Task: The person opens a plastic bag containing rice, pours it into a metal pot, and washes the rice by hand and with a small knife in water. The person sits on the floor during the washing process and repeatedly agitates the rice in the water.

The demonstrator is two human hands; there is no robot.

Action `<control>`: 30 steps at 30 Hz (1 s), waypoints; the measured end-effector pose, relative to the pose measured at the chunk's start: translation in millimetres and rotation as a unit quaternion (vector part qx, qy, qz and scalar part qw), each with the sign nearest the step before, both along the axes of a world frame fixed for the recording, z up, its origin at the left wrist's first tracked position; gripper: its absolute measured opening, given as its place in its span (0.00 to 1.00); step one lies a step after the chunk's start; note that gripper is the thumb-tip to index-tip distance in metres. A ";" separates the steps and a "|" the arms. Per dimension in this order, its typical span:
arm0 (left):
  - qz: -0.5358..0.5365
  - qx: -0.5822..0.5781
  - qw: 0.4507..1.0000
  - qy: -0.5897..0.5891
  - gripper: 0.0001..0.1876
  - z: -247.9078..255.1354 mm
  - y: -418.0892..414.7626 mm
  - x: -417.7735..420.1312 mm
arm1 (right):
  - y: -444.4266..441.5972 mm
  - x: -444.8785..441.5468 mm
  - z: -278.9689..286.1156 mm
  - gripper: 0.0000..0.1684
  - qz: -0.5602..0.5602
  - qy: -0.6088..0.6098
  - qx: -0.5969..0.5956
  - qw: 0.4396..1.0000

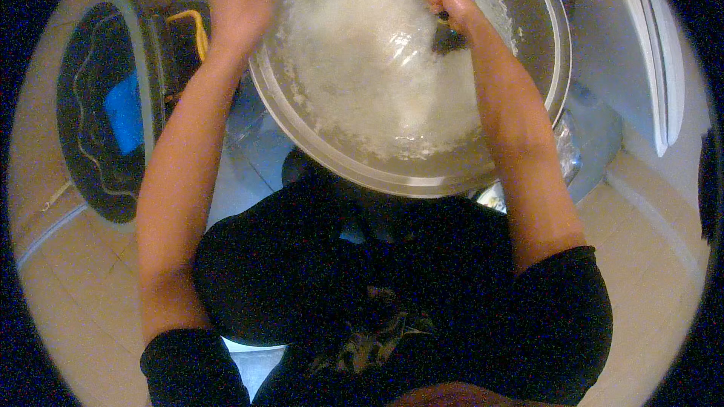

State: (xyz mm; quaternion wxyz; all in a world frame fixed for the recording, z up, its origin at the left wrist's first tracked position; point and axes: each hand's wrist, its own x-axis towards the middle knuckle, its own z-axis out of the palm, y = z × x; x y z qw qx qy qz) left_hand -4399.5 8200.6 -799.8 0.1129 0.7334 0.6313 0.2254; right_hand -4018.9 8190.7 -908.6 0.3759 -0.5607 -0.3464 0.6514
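Note:
A large round, see-through basin stands in front of me, over my knees. Inside it lies a broad, pale, wet mass, glossy near the middle and ragged along its edge. My left hand grips the basin's rim at the upper left and looks slightly blurred. Over the mass, towards the upper right, my right hand is curled in a fist. Yellowish bits show above and below this fist, so it seems to hold a slim handle, mostly hidden. A dark patch lies just under the hand; whether it is a tool or a shadow is unclear.
To the left is a dark round tub with a blue item inside. A yellow strap or handle shows beside it. A clear container stands right of the basin, before a pale panel with a long handle. The floor is tiled.

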 end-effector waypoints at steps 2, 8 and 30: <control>0.021 -0.038 0.998 -0.040 0.17 28.6 -19.5 23.1 | -9.0 -0.1 1.2 0.13 -0.004 -0.030 0.006 1.000; 0.030 -0.038 0.996 -0.081 0.17 36.8 -21.9 24.8 | -10.8 5.1 -8.0 0.17 -0.007 -0.102 0.022 0.995; 0.056 -0.069 0.989 -0.122 0.13 33.0 -36.6 22.3 | -79.3 13.3 -69.0 0.12 0.074 -0.430 0.188 0.880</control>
